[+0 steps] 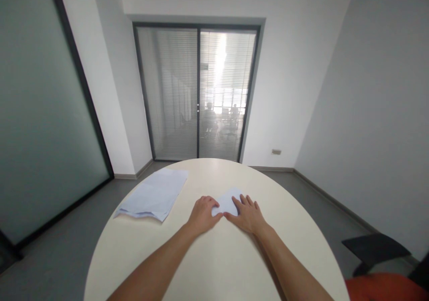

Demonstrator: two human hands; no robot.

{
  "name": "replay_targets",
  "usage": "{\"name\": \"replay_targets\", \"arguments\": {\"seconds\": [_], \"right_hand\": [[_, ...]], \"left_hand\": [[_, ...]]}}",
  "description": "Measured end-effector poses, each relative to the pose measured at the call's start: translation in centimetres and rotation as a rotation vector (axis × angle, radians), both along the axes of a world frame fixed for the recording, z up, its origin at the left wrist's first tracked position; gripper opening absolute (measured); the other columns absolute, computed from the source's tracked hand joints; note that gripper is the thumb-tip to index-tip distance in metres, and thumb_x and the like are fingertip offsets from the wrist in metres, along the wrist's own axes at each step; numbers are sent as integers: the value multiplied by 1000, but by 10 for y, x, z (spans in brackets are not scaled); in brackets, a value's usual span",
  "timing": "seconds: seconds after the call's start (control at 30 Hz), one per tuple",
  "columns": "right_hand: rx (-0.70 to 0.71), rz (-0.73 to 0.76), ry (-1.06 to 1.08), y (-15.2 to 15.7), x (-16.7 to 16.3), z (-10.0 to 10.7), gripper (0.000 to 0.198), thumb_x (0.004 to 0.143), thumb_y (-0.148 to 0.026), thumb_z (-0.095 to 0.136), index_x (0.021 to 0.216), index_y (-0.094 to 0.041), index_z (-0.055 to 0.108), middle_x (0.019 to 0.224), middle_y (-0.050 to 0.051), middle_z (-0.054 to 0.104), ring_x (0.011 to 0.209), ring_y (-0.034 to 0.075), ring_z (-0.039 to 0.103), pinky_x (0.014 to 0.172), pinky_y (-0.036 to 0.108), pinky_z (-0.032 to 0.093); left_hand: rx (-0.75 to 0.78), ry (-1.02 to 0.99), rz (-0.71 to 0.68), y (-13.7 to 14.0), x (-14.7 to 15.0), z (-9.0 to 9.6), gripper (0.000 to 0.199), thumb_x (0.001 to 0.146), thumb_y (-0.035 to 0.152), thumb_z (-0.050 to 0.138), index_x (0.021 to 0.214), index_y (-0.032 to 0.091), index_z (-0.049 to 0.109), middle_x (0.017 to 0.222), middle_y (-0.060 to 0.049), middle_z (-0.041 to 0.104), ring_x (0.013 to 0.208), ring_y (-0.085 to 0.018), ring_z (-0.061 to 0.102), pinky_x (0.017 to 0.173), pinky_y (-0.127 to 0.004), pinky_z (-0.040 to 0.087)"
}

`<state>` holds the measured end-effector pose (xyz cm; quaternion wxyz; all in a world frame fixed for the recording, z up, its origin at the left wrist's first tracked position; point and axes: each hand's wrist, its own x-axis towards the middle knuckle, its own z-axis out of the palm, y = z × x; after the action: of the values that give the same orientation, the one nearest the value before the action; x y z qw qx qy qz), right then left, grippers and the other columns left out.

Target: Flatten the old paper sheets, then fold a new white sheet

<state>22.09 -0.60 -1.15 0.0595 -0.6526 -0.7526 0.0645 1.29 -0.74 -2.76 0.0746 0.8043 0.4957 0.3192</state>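
Note:
A small piece of white paper [229, 199], apparently folded, lies on the round table between my hands. My left hand [203, 214] is at its left corner, fingers curled and close together, with the thumb and forefinger gripping the paper's edge. Over the right side of the paper rests my right hand [248, 214], its fingers spread and lying flat, the thumb stretched along the near edge. Both thumb tips nearly meet at the paper's near corner. My palms hide some of the paper's edges.
A stack of larger white sheets [156, 191] lies at the table's left, its near edge curling up. The round cream table [214, 265] fills the foreground. At the lower right stands an orange chair [385, 287] with a black armrest [375, 249]. Glass doors with blinds [197, 91] are beyond.

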Motion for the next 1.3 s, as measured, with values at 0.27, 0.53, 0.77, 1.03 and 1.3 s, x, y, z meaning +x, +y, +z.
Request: {"name": "replay_targets", "arguments": {"seconds": [0.27,0.53,0.77,1.03,1.3], "right_hand": [[-28,-3,-7,0,0,3,93,83,-82,40,155,-23,34,164,15,23,150,41,16,116,58,13],[-34,1,19,1,2,1,92,83,-81,40,156,-24,34,164,14,22,150,41,16,117,59,13],[-46,-9,18,0,2,4,90,84,-80,40,156,-25,33,164,12,22,150,40,16,117,57,12],[-39,-2,8,-2,2,5,90,85,-80,38,156,-25,33,164,13,23,150,40,16,117,57,12],[-31,9,-4,1,3,2,89,85,-80,37,156,-25,33,164,15,23,150,40,16,116,58,13]], "left_hand": [[-34,-25,28,2,0,-3,25,80,34,73,101,20,68,108,-6,68,107,-26,58,99,-41,45],[-47,-24,6,4,-4,-4,21,82,24,68,102,20,68,109,-6,68,107,-25,57,100,-40,44],[-38,23,-15,5,-7,-4,24,83,18,61,106,21,67,113,-6,68,111,-24,56,102,-40,43],[27,66,22,-1,-1,-2,24,84,35,67,103,21,66,109,-6,69,106,-26,58,99,-42,43],[33,87,92,-4,8,-2,30,84,45,68,101,21,66,105,-7,69,104,-27,60,98,-42,42]]}}
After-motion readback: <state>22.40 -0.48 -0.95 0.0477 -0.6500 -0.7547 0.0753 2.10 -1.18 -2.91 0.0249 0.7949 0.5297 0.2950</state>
